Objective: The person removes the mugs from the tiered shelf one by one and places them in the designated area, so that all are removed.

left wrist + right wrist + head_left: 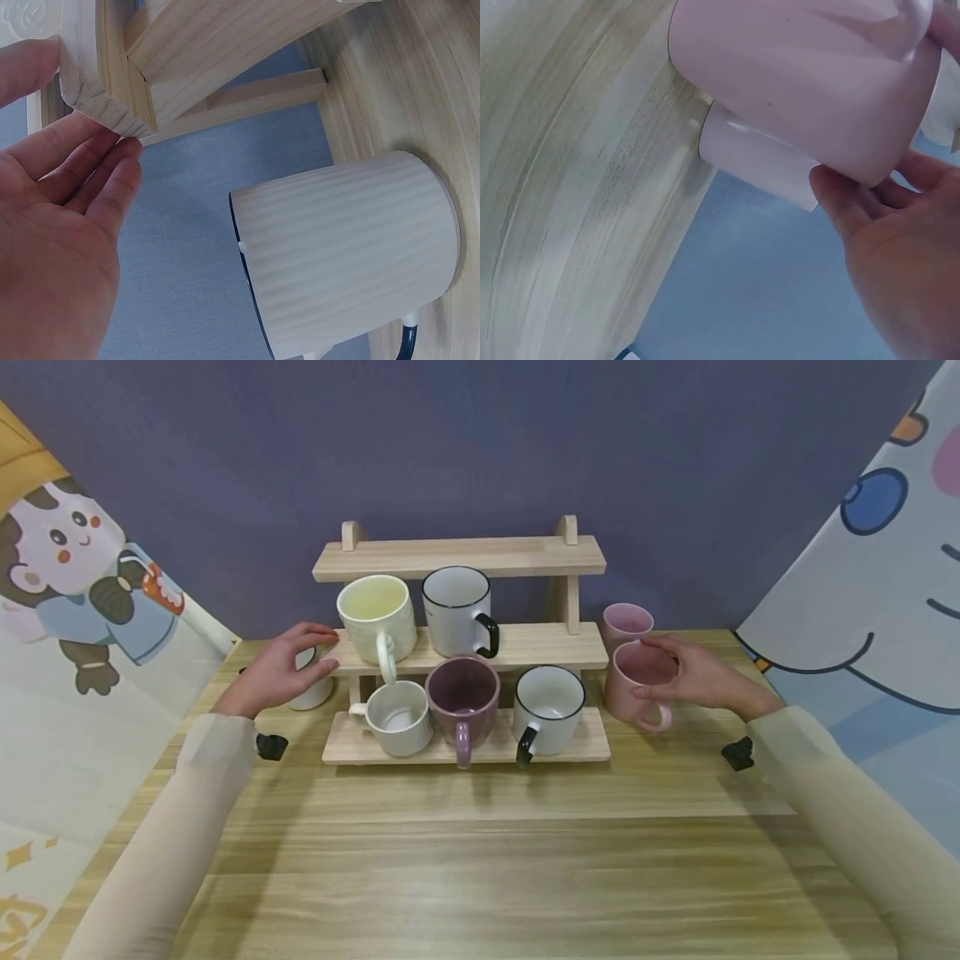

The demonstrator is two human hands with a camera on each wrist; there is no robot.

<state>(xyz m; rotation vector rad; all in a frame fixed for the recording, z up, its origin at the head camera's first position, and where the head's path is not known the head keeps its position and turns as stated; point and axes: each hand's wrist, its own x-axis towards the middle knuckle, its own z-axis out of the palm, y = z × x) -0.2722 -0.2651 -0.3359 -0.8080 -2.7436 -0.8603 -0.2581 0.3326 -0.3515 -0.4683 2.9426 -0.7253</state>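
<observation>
My left hand (281,668) pinches the left end of the middle board of a three-tier wooden shelf (525,645). In the left wrist view the board's end (112,82) lies between thumb and fingers. A white ribbed mug (345,255) with a dark rim stands on the table just past this hand, partly hidden by it in the head view. On the right, my right hand (693,672) holds a pink mug (626,689) at its rim, thumb in front and fingers at the back. The mug's handle points toward the front right. Behind it stands another pink mug (626,620).
On the middle tier stand a pale yellow mug (393,627) and a white mug with black handle (450,622). The bottom tier bears a white ribbed cup (401,735), a purple mug (465,714) and a black-rimmed white mug (551,727). A blue-grey partition (480,443) rises behind.
</observation>
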